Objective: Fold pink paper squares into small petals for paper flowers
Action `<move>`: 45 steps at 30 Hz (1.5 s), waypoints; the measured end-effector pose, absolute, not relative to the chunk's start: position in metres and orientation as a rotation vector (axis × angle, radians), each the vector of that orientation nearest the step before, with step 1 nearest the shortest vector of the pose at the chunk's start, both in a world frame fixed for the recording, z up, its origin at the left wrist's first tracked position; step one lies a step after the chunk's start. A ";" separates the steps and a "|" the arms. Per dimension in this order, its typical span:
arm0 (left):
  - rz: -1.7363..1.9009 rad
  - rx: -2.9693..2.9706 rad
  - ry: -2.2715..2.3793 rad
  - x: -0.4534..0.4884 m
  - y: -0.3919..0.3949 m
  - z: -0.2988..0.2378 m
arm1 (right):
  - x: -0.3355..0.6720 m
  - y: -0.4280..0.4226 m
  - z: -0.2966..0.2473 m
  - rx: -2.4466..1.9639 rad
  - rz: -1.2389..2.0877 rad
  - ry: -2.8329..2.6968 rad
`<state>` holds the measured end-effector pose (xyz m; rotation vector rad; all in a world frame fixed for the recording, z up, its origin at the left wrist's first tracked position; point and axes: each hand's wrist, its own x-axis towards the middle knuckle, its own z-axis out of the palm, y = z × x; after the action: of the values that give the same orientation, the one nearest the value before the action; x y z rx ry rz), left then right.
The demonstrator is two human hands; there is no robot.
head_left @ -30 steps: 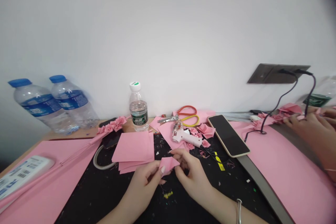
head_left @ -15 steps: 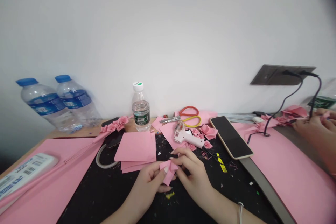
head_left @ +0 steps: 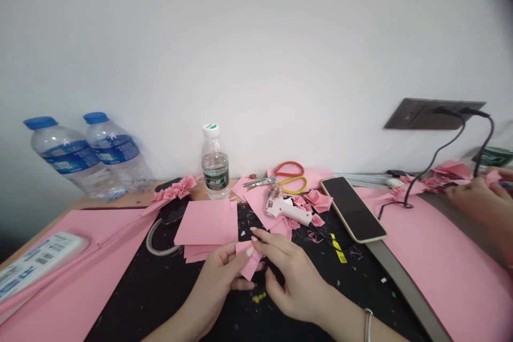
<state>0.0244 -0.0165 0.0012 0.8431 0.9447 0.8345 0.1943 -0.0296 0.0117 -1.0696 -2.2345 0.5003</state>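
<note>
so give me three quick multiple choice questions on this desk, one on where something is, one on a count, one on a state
1. Where is the white glue gun relative to the black-screened phone?
A) left of it
B) on top of it
C) right of it

2. How many blue-capped water bottles lean at the wall?
A) one
B) two
C) three

3. What state is the pink paper piece in?
A) held up between the left hand and right hand
B) lying flat on the black mat
C) resting on the phone

1: A, the gun lies just beyond the phone's left edge.
2: B, two blue caps show side by side.
3: A, both hands hold it up.
</note>
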 end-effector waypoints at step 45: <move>0.565 1.197 0.887 0.019 -0.015 -0.001 | 0.193 -0.022 0.005 -1.142 0.866 -2.095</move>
<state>0.0189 -0.0146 -0.0015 1.1967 0.8867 0.5655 0.1932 -0.0217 0.0052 -1.1424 -2.0954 0.8656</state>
